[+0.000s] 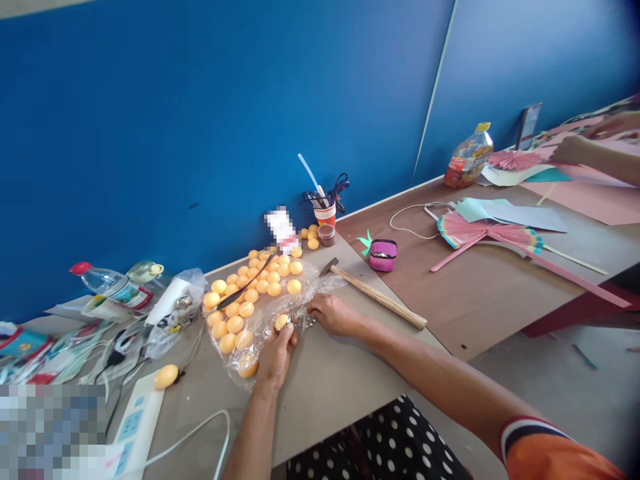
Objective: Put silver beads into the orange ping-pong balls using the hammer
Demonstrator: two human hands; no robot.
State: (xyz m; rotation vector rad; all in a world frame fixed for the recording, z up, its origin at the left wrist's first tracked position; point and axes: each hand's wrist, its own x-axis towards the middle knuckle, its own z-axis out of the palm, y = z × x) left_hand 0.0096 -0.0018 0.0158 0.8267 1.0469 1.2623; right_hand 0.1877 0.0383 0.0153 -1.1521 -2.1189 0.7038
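Observation:
My left hand (275, 353) is closed around a small yellow-orange ball (283, 322), with something dark beside it. To its right, my right hand (334, 313) has its fingers pinched together at the edge of a clear plastic bag (260, 327); what lies in them is hidden. Many yellow-orange balls (274, 289) are spread in and on this bag, just beyond my left hand. A dark strap (245, 289) lies across them. Past my right hand rests a hammer (380, 295) with a wooden handle, its head toward the balls.
A white power strip (134, 420) with one ball (166, 377) on it lies at left, near bottles (117, 288) and cables. Tools fill a paper cup (326, 215) by the blue wall. Rightward are a purple case (383, 255), pink paper fans (487, 235) and another person's arms (595, 157).

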